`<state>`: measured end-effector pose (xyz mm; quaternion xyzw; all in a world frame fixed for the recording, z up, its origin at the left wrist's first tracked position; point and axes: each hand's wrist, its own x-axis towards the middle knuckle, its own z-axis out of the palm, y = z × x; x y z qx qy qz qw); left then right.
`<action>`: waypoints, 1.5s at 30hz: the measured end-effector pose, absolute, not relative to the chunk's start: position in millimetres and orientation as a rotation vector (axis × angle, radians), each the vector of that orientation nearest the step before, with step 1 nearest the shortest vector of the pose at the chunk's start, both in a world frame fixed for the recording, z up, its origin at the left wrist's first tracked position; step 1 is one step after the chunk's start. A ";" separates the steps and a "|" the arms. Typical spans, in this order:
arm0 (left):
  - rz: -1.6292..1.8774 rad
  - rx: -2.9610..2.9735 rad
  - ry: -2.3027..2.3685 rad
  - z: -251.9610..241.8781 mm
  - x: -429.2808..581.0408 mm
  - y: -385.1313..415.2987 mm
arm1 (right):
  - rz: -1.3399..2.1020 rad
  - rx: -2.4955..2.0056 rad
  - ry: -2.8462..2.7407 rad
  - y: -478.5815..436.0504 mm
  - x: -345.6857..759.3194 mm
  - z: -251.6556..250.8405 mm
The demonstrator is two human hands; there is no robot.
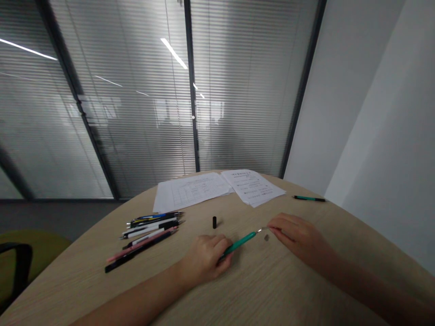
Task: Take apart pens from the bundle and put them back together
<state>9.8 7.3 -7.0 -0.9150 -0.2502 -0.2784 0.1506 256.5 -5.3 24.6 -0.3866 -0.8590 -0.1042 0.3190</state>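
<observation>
— While your left grip (205,258) sits closed around the green pen (241,242), what is your right grip (299,235) doing?

— It's partly open, its fingers (277,222) at the pen's metal tip (261,230); touching or just short, I can't tell.

— And the step in hand?

— It looks like work at that tip; a small grey piece (266,237) lies just below it on the table (265,290), an upright black cylinder (214,222) nearby; your next move calls for a steady barrel.

Green pen (239,243) on pale wood-grain tabletop (272,290).
</observation>
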 end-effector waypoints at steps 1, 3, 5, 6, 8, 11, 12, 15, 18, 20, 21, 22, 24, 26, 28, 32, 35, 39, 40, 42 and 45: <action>-0.800 -2.625 -0.714 -6.9 9.8 7.2 | -0.263 -1.017 -2.266 -5.2 256.3 24.9; -0.801 -2.622 -0.708 -6.9 9.8 7.0 | -0.238 -1.018 -2.274 -5.0 255.9 25.0; -0.802 -2.620 -0.711 -7.0 9.7 6.8 | -0.248 -1.008 -2.281 -5.0 255.7 24.5; -0.799 -2.618 -0.716 -7.1 9.7 6.7 | -0.279 -0.996 -2.286 -5.1 255.6 24.1; -0.784 -2.614 -0.724 -7.1 9.7 6.4 | -0.380 -0.966 -2.295 -5.8 255.3 23.7; -0.771 -2.614 -0.713 -7.2 9.9 6.4 | -0.507 -0.945 -2.299 -7.3 255.0 24.9; -0.773 -2.615 -0.709 -7.3 9.9 6.6 | -0.529 -0.948 -2.299 -7.7 255.0 25.7; -0.784 -2.616 -0.720 -7.9 10.0 7.1 | -0.566 -0.964 -2.293 -8.2 256.2 29.0; -0.785 -2.624 -0.733 -8.6 9.8 7.4 | -0.577 -0.965 -2.278 -7.8 258.2 31.4; -0.779 -2.626 -0.739 -8.7 9.7 7.3 | -0.557 -0.963 -2.270 -7.7 259.1 31.8; -0.773 -2.627 -0.744 -8.6 9.7 7.2 | -0.546 -0.962 -2.266 -7.8 259.2 31.7; -0.768 -2.629 -0.749 -8.5 9.7 7.0 | -0.537 -0.961 -2.265 -8.0 259.2 31.4; -0.757 -2.636 -0.753 -8.1 9.9 6.8 | -0.532 -0.958 -2.271 -8.4 258.6 30.4; -0.755 -2.637 -0.751 -8.1 10.1 6.7 | -0.545 -0.951 -2.275 -8.8 257.6 29.3; -0.753 -2.630 -0.750 -8.4 10.3 6.7 | -0.559 -0.938 -2.274 -8.7 256.8 28.0; -0.724 -2.631 -0.745 -8.8 10.5 6.7 | -0.563 -0.934 -2.287 -8.5 255.3 26.5; -0.703 -2.633 -0.713 -8.4 10.7 6.6 | -0.552 -0.911 -2.297 -9.5 253.2 27.3; -0.677 -2.634 -0.641 -7.2 10.9 6.1 | -0.489 -0.867 -2.357 -12.3 248.9 29.2; -0.670 -2.639 -0.634 -6.8 11.0 5.8 | -0.463 -0.874 -2.375 -12.8 248.0 29.2; -0.660 -2.646 -0.630 -6.0 11.0 5.2 | -0.408 -0.900 -2.400 -13.3 246.9 28.4; -0.664 -2.640 -0.612 -5.3 11.1 4.4 | -0.337 -0.917 -2.378 -12.2 247.7 25.2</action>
